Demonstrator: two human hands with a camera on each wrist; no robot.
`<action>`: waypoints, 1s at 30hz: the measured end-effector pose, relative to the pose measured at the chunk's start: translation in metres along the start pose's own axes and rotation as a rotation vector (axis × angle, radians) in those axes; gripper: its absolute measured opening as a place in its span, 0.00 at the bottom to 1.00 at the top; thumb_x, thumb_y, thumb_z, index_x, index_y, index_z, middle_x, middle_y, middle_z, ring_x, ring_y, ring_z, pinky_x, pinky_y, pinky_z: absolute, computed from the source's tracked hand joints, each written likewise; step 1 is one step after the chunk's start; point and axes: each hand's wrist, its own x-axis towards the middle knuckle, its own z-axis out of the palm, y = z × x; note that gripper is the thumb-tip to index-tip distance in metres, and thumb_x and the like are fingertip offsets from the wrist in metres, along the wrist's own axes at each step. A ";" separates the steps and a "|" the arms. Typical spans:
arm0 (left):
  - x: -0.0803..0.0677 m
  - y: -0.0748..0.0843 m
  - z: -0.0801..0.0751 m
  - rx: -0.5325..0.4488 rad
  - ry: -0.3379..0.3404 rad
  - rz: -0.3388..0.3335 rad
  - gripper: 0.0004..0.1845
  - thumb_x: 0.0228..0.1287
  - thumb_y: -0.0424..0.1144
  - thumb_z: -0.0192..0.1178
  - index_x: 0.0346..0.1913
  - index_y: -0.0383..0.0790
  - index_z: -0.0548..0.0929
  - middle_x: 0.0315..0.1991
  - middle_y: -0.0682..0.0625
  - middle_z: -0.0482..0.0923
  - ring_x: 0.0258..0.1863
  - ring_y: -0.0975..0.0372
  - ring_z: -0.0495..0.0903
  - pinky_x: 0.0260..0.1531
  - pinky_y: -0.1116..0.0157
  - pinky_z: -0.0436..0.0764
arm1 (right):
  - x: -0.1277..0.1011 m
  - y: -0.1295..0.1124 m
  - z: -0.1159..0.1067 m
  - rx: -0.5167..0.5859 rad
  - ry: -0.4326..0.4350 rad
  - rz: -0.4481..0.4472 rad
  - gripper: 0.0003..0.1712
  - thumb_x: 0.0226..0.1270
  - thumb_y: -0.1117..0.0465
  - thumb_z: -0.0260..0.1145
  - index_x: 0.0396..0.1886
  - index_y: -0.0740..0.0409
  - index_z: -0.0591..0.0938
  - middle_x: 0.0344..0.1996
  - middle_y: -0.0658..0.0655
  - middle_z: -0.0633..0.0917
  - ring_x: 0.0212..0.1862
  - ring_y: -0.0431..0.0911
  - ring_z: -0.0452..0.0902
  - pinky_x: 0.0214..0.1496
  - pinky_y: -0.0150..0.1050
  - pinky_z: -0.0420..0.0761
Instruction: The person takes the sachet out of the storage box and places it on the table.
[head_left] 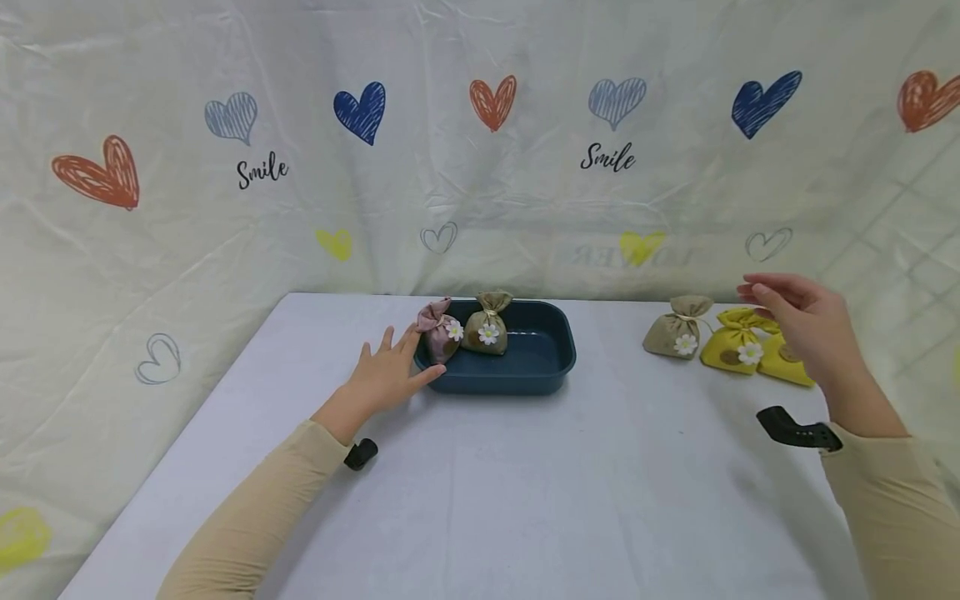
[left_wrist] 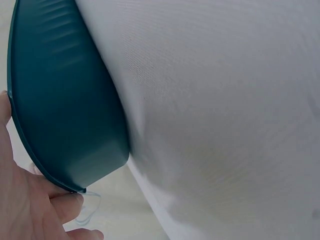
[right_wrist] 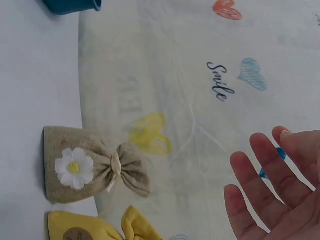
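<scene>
A dark blue tray (head_left: 551, 367) stands at the table's far middle with a pink sachet (head_left: 438, 329) and a tan sachet (head_left: 487, 325) inside, each with a daisy. My left hand (head_left: 386, 375) lies open, its fingers straight against the tray's left end; in the left wrist view the tray wall (left_wrist: 60, 100) fills the left side with my fingers (left_wrist: 35, 210) on its rim. My right hand (head_left: 795, 321) hovers open in the air over a tan sachet (head_left: 678, 329) and two yellow sachets (head_left: 738, 342). The right wrist view shows that tan sachet (right_wrist: 87, 167), a yellow sachet (right_wrist: 100, 230) and my spread fingers (right_wrist: 272, 195).
The white table (head_left: 525, 483) is backed by a cream curtain (head_left: 480, 150) printed with hearts and "Smile". A black strap end shows at each wrist. The sachets on the right lie close to the table's far right corner.
</scene>
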 end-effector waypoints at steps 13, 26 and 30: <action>0.000 -0.001 -0.002 -0.018 -0.002 0.006 0.49 0.75 0.71 0.43 0.83 0.37 0.51 0.83 0.43 0.44 0.80 0.40 0.40 0.70 0.31 0.46 | 0.014 -0.016 0.048 -0.029 -0.139 -0.073 0.12 0.81 0.57 0.60 0.56 0.50 0.84 0.41 0.31 0.85 0.44 0.26 0.80 0.45 0.19 0.76; -0.002 -0.002 -0.001 -0.022 -0.017 -0.001 0.50 0.74 0.72 0.43 0.83 0.38 0.50 0.83 0.44 0.42 0.80 0.40 0.39 0.71 0.31 0.45 | 0.023 -0.032 0.102 -0.034 -0.237 -0.111 0.23 0.82 0.56 0.59 0.64 0.69 0.78 0.49 0.47 0.87 0.49 0.30 0.80 0.50 0.22 0.77; -0.001 -0.001 -0.002 -0.031 -0.011 0.001 0.50 0.75 0.71 0.43 0.83 0.38 0.49 0.83 0.44 0.42 0.80 0.41 0.39 0.71 0.32 0.44 | 0.024 -0.036 0.116 -0.037 -0.249 -0.117 0.23 0.82 0.55 0.59 0.64 0.69 0.78 0.55 0.63 0.85 0.49 0.33 0.80 0.52 0.23 0.77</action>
